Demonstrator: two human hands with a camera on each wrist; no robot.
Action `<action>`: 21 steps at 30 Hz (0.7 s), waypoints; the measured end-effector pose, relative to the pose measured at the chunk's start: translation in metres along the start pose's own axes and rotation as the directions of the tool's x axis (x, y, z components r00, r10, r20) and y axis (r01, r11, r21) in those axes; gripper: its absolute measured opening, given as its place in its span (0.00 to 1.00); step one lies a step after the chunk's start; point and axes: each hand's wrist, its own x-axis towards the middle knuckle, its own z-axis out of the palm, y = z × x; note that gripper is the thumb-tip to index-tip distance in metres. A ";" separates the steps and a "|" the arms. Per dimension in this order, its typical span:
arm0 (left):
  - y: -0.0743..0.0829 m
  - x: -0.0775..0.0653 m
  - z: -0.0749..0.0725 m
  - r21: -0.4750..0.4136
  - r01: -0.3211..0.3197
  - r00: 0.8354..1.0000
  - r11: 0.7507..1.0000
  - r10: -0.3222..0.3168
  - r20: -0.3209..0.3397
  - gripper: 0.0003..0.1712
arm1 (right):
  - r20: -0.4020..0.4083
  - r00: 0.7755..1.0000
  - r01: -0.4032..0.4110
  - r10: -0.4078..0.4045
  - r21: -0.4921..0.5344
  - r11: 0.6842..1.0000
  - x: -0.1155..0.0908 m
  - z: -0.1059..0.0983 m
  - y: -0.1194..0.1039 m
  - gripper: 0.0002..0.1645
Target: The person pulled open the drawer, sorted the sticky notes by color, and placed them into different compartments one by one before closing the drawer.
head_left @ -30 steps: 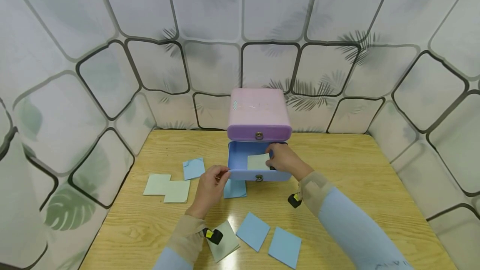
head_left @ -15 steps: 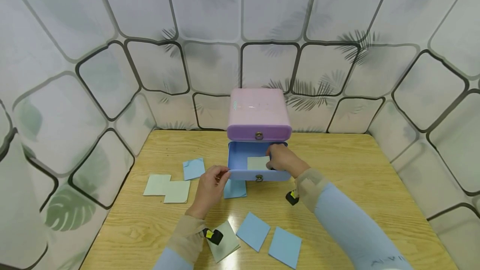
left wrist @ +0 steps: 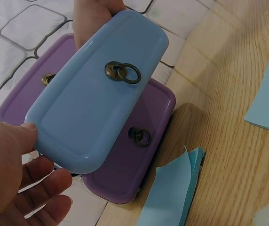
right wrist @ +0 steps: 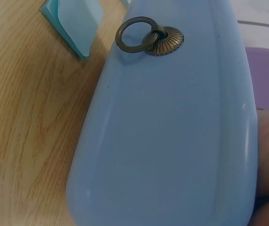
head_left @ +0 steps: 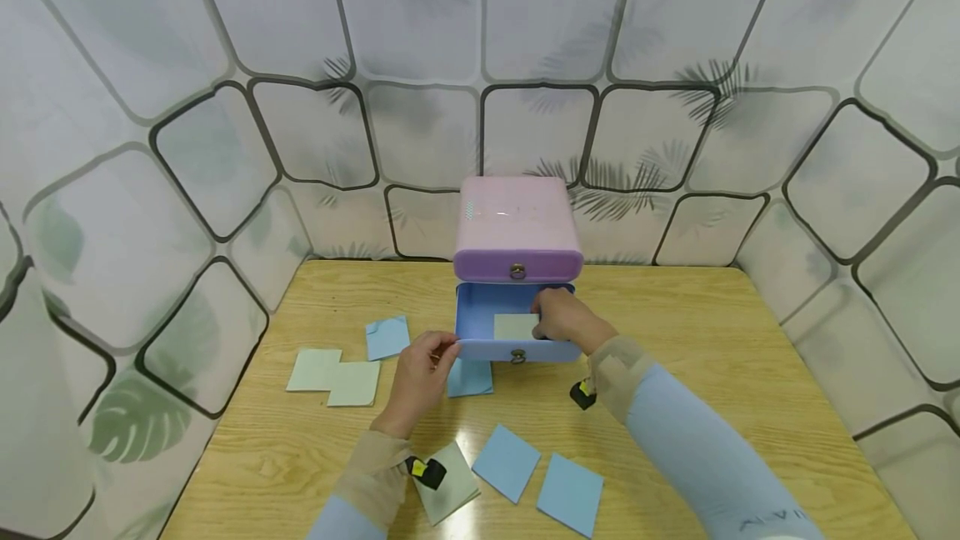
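Observation:
The blue drawer (head_left: 472,307) stands pulled out below the purple drawer front of a small pink chest (head_left: 517,215). Its left front corner is pinched by my left hand (head_left: 420,377), thumb on the front face and fingers at the side, as the left wrist view shows. My right hand (head_left: 567,319) reaches inside the drawer, curled at the right edge of a pale green sticky note pad (head_left: 515,327) that it grips; the fingertips are partly hidden. In the right wrist view the drawer front (right wrist: 162,117) with its brass ring pull (right wrist: 137,35) covers most of that hand.
A blue sticky note pad (head_left: 471,378) lies just under the drawer's front edge. Pale green pads (head_left: 354,383) and a blue one (head_left: 387,337) lie to the left. Nearer me are another green pad (head_left: 450,486) and two blue pads (head_left: 506,463). A patterned curtain (head_left: 420,132) surrounds the table.
My right hand has shifted slightly left inside the drawer, and the far edge of the pale green pad has lowered a little. The left hand has stayed in place.

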 end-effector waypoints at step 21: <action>0.000 -0.001 -0.001 -0.033 0.034 0.999 0.999 -0.034 0.003 0.09 | -0.103 0.993 0.061 -0.051 0.099 0.993 -0.018 -0.014 0.013 0.24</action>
